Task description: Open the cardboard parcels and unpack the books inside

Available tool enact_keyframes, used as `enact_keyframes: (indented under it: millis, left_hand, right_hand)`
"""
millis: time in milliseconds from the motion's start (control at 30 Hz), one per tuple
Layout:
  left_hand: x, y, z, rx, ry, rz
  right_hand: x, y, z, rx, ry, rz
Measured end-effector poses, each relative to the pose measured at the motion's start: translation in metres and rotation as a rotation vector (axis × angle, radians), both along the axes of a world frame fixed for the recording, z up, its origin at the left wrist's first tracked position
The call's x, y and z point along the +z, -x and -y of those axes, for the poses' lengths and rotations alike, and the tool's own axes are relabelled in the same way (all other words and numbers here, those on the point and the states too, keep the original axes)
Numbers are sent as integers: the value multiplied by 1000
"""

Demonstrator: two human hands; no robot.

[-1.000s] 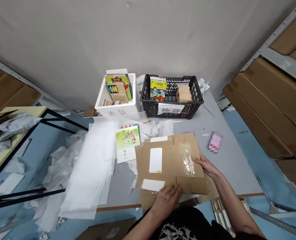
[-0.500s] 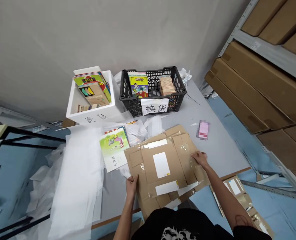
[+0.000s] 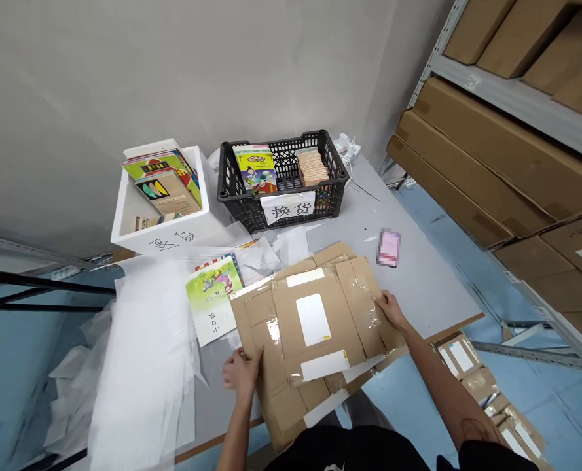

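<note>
Flattened cardboard boxes [image 3: 266,307], taped and bearing white labels, lie stacked in front of me and overhang the table's near edge. My left hand [image 3: 243,371] is at the left edge of the stack, thumb against the cardboard and the other fingers curled outside it. On the opposite edge, my right hand [image 3: 391,310] pinches the cardboard, its fingers partly hidden underneath. A green and white picture book [image 3: 213,297] lies beyond the upper left corner, with another book partly under it.
White foam sheets [image 3: 141,366] cover the table's left side. A white foam box [image 3: 205,216] and a black crate [image 3: 251,212], both holding books, stand at the back. A blurred pink item [image 3: 389,247] lies right. Shelves with cartons [image 3: 507,150] rise beyond; more flattened cardboard [image 3: 482,379] lies below.
My view has shifted slightly, moving the scene left. My left hand has turned, its curled fingers now farther out from the cardboard edge. The right hand keeps its place on the right edge.
</note>
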State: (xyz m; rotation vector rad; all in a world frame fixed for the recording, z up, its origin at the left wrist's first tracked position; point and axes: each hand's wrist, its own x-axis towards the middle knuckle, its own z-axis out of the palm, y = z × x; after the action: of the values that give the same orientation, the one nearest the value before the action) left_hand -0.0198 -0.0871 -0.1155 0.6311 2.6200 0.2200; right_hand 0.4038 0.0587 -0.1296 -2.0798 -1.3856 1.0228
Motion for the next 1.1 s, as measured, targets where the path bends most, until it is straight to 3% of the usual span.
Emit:
enact_keyframes:
  millis: [200, 267, 400, 500, 567, 700, 900, 1100]
  left_hand:
    - [50, 2, -17, -112, -121, -235]
    - [64, 4, -22, -154, -188, -223]
    - [87, 2, -31, -122, -419, 197]
    - [104, -23, -47, -122, -563, 446]
    - [114, -52, -62, -162, -566, 588]
    - [119, -129, -100, -221, -374, 778]
    - [93, -258, -148, -388, -29, 919]
    - [65, -399, -144, -649, 143, 978]
  right_hand:
    - [22, -1, 13, -66, -74, -147]
    - [34, -5, 19, -93, -102, -189]
    - [61, -25, 36, -155, -206, -302]
    - [76, -60, 58, -236, -250, -346]
    - [80, -91, 78, -322, -258, -357]
    - [76, -153, 136, -595, -258, -432]
    - [63, -214, 249, -998, -256, -461]
    - [35, -251, 361, -1288, -254, -510]
